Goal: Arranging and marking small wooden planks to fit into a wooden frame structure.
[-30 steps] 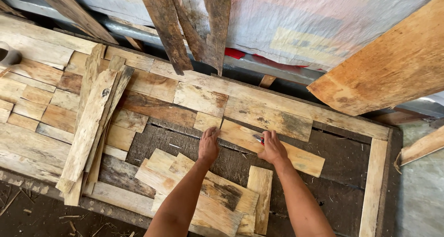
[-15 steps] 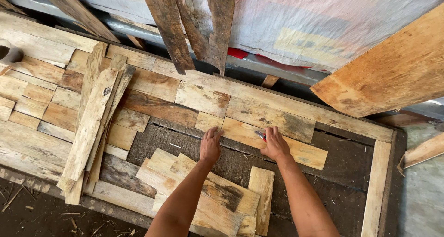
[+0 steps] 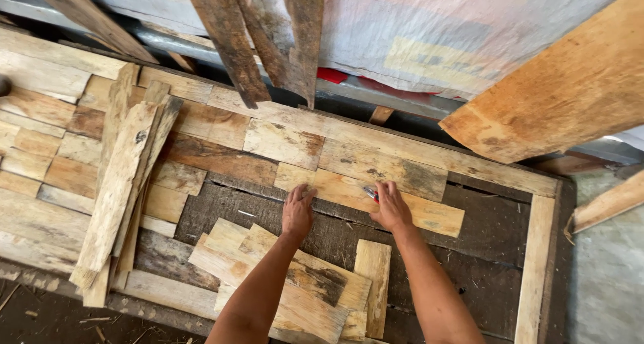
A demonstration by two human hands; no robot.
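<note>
Both hands have barely shifted: left hand lies flat and open on the pale plank, right hand grips a red pencil, apparently marking it; steady pressure is needed next

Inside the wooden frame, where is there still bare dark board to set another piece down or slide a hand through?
The largest bare patch lies right of the right hand, bordered by the long plank and the frame's right rail. A smaller patch lies left of the left hand. The loose offcuts below the hands and the slat bundle at left are crowded.
</note>
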